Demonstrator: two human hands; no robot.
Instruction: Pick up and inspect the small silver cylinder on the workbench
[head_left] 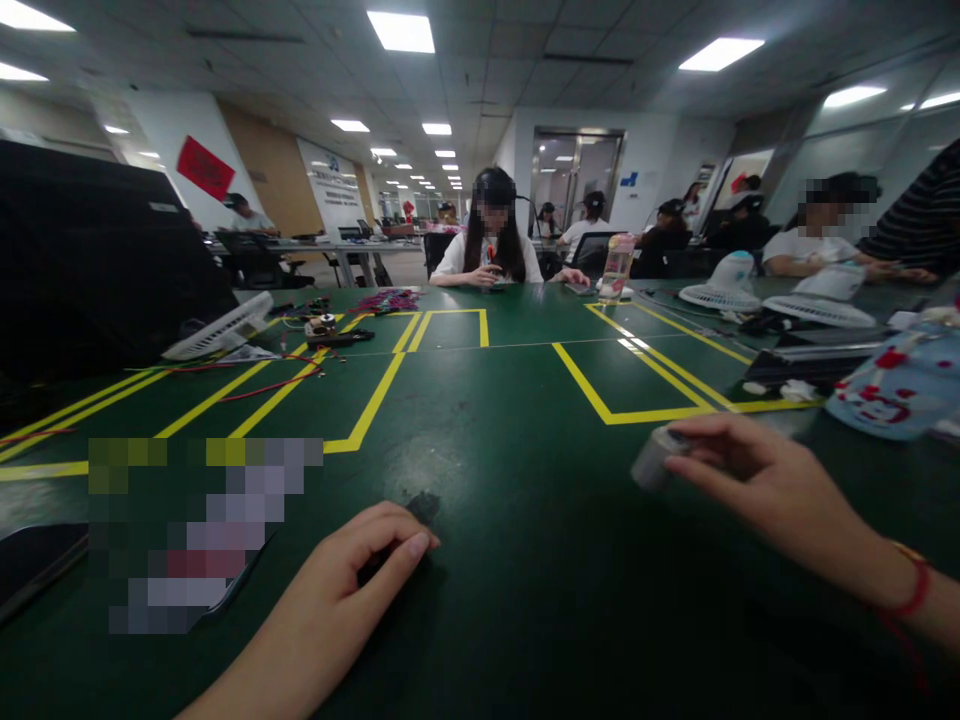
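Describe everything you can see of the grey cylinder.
The grey cylinder is short and squat, with a plain, dull side that looks like metal, though blur hides fine detail. It leans, its lower end toward the left of the picture. The right hand grips its upper part with thumb and fingers, which hide some of it. It appears over the green table, just below a yellow line in the picture; whether it touches the tabletop is unclear.
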